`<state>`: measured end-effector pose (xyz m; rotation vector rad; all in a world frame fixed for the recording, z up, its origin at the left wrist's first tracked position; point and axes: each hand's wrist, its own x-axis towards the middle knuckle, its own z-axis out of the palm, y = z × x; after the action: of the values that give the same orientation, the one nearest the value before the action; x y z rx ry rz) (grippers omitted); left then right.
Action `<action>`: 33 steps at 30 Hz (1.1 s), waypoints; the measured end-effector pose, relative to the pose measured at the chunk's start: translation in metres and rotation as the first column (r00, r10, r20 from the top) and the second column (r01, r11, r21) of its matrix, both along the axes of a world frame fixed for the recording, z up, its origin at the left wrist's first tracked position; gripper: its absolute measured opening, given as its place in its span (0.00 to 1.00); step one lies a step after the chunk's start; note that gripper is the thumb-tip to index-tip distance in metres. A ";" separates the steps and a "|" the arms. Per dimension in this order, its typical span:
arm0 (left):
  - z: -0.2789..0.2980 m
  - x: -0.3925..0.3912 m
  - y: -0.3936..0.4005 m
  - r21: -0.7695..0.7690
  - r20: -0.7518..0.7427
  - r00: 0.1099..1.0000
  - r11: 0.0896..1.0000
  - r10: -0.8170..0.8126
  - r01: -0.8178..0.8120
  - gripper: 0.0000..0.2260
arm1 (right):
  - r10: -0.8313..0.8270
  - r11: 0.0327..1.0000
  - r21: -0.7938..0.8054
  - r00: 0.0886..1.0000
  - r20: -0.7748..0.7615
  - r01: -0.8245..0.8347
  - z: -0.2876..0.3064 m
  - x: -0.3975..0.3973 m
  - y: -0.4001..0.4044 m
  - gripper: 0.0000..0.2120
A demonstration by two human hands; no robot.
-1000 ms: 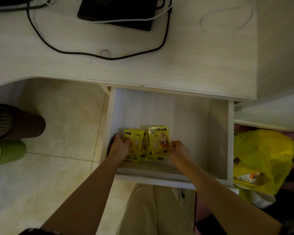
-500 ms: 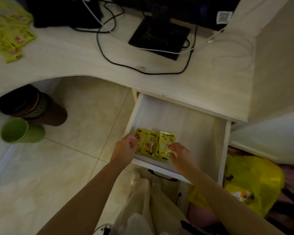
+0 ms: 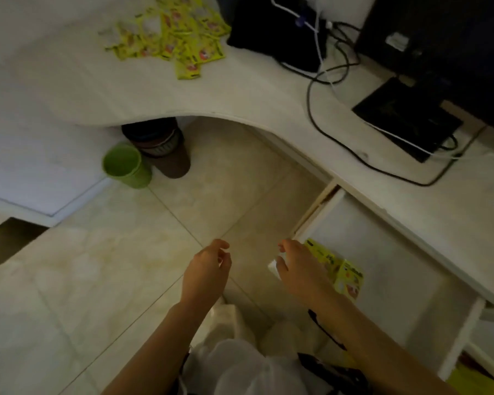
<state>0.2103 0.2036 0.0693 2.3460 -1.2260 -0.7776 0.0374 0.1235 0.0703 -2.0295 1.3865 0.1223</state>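
A white drawer (image 3: 382,252) stands pulled out under the desk at the right. Inside it, near the front left corner, stand a few yellow packets (image 3: 345,276). My right hand (image 3: 297,269) hovers above the drawer's left front corner with loosely spread fingers, holding nothing and partly covering the packets. My left hand (image 3: 207,270) hangs over the floor tiles left of the drawer, fingers loosely curled and empty. A pile of several more yellow packets (image 3: 169,35) lies on the desk top at the far left.
The curved white desk (image 3: 254,89) carries black cables, a black monitor base (image 3: 405,121) and a dark box. On the tiled floor under it stand a green cup (image 3: 124,165) and a brown bin (image 3: 166,151). A yellow bag (image 3: 473,377) shows at the bottom right.
Both hands have let go of the packets in the drawer and risen out of it toward the left. The view has swung left, bringing the desk's packet pile into sight.
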 end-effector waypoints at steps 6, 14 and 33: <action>0.002 0.101 0.002 -0.003 0.104 0.993 0.999 0.048 -0.048 0.10 | 0.110 0.994 -0.021 0.993 0.032 -0.110 0.009 0.102 -0.021 0.17; 0.010 0.219 -0.033 -0.020 0.187 0.977 0.995 0.102 -0.099 0.10 | 0.173 0.983 -0.078 0.984 0.054 -0.168 0.017 0.218 -0.069 0.18; 0.017 0.352 -0.244 -0.081 0.167 0.968 0.981 0.186 -0.175 0.08 | 0.285 0.946 -0.165 0.958 0.015 -0.279 0.035 0.362 -0.304 0.17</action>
<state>0.5627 -0.0408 0.0866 2.4708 -1.0666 -0.4740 0.3998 -0.1801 0.1048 -2.3460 1.1046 0.0966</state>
